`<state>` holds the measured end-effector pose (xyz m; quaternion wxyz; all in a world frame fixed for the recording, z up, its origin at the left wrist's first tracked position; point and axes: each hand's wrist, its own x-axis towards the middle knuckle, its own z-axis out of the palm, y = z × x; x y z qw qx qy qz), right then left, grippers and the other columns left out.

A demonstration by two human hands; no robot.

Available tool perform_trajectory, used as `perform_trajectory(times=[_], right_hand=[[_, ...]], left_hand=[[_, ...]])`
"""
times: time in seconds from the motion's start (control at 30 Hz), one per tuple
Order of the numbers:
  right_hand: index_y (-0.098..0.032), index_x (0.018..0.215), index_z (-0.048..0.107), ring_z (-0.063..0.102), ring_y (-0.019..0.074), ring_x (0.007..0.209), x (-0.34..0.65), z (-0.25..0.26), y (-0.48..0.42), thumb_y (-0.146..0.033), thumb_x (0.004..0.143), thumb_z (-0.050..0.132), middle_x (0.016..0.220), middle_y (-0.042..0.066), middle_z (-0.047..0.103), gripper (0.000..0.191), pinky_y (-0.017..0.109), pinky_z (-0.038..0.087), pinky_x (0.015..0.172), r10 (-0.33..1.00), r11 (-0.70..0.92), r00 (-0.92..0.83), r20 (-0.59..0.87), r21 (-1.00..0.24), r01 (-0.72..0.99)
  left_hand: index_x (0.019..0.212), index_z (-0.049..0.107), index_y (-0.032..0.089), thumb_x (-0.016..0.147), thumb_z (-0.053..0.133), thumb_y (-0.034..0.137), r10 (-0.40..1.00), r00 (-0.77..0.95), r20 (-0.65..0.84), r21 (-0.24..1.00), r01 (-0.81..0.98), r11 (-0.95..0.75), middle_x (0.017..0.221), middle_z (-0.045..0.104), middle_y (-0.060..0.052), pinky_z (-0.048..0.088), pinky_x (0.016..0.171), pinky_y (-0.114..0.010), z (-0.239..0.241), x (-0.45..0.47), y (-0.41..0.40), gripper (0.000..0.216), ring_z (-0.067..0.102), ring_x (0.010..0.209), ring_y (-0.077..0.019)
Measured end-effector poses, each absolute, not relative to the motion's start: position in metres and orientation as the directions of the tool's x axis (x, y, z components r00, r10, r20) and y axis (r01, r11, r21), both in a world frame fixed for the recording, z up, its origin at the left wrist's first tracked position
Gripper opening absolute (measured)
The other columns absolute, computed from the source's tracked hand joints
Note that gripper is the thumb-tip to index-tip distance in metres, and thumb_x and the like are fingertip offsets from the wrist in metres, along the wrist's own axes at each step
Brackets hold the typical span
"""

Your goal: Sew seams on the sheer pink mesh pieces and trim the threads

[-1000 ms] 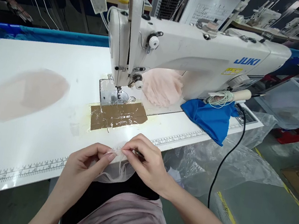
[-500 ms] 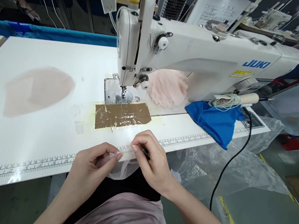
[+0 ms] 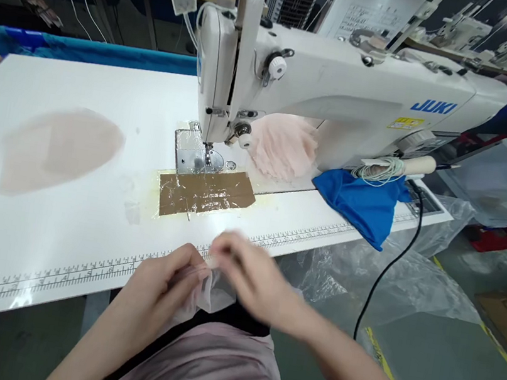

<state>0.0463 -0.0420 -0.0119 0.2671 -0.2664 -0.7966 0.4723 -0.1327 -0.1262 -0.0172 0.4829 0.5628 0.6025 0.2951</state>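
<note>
Pinched between the thumb and fingers of my left hand [image 3: 162, 291] is a thin, sheer pale fabric [image 3: 214, 293]. It hangs in soft folds at the table's front edge, over my lap. Just to the right is my right hand [image 3: 254, 276], with its fingers curled close to the fabric's upper edge. Motion smears those fingertips, and whatever they hold cannot be made out. Both hands are in front of the white sewing machine [image 3: 345, 83], below its needle plate [image 3: 192, 154] and a brown taped patch [image 3: 208, 193].
A sheer pinkish piece [image 3: 62, 149] lies flat on the white table [image 3: 87, 216] at left. Gathered pink fabric [image 3: 283, 147] sits under the machine arm. On the right are a blue cloth [image 3: 361, 203], a wooden-handled tool [image 3: 419, 166] wound with cord and a black cable [image 3: 389, 267].
My right hand has moved slightly left and down, closer to my left hand, and is now blurred. More of the sheer fabric shows, raised between the hands. The view has shifted slightly.
</note>
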Motion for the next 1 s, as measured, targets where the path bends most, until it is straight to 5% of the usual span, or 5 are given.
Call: perform_trajectory(times=[0.13,0.33,0.43,0.73,1.0], right_hand=[[-0.019,0.088,0.053,0.044,0.0090,0.064,0.064,-0.006,-0.039,-0.023,0.097,0.048,0.076,-0.002,0.052,0.011,0.022,0.037,0.060,0.783,0.422,-0.586,0.208,-0.869,0.257],[-0.024,0.109,0.066,0.050,0.0082,0.058,0.106,0.008,-0.043,-0.024,0.088,0.065,0.070,-0.004,0.059,0.021,0.019,0.037,0.056,0.607,0.316,-0.756,-0.243,-0.799,0.511],[-0.025,0.105,0.070,0.062,0.0144,0.082,0.113,0.010,-0.040,-0.022,0.090,0.061,0.099,0.003,0.068,0.018,0.023,0.045,0.068,0.691,0.383,-0.703,-0.165,-0.742,0.551],[-0.019,0.096,0.069,0.053,0.0087,0.067,0.058,-0.003,-0.049,-0.030,0.079,0.076,0.090,0.002,0.063,0.021,0.020,0.037,0.050,0.745,0.376,-0.652,0.141,-0.896,0.235],[-0.019,0.085,0.065,0.044,0.0056,0.061,0.054,-0.010,-0.046,-0.018,0.086,0.066,0.089,-0.001,0.059,0.002,0.018,0.038,0.054,0.677,0.293,-0.735,0.049,-0.934,0.207]], left_hand=[[0.074,0.054,0.021,0.091,0.050,0.048,0.942,0.073,-0.327,0.915,0.272,0.297,0.058,0.049,0.005,0.032,0.049,-0.020,-0.013,-0.135,-0.124,0.032,0.041,0.051,-0.0095],[0.088,0.065,0.022,0.090,0.052,0.052,0.934,0.092,-0.346,0.924,0.205,0.323,0.067,0.058,0.002,0.037,0.053,-0.020,-0.016,-0.138,-0.119,0.033,0.047,0.059,-0.0110],[0.091,0.069,0.022,0.090,0.051,0.054,0.940,0.079,-0.333,0.920,0.245,0.305,0.077,0.064,-0.002,0.042,0.054,-0.022,-0.017,-0.139,-0.119,0.037,0.054,0.066,-0.0139],[0.083,0.075,0.022,0.086,0.059,0.047,0.980,0.024,-0.195,0.943,0.278,0.181,0.078,0.069,-0.004,0.049,0.058,-0.024,-0.017,-0.130,-0.121,0.030,0.061,0.068,-0.0161],[0.090,0.073,0.024,0.086,0.058,0.044,0.985,-0.065,-0.159,0.900,0.401,0.171,0.072,0.065,0.000,0.042,0.052,-0.022,-0.021,-0.133,-0.123,0.025,0.055,0.059,-0.0124]])
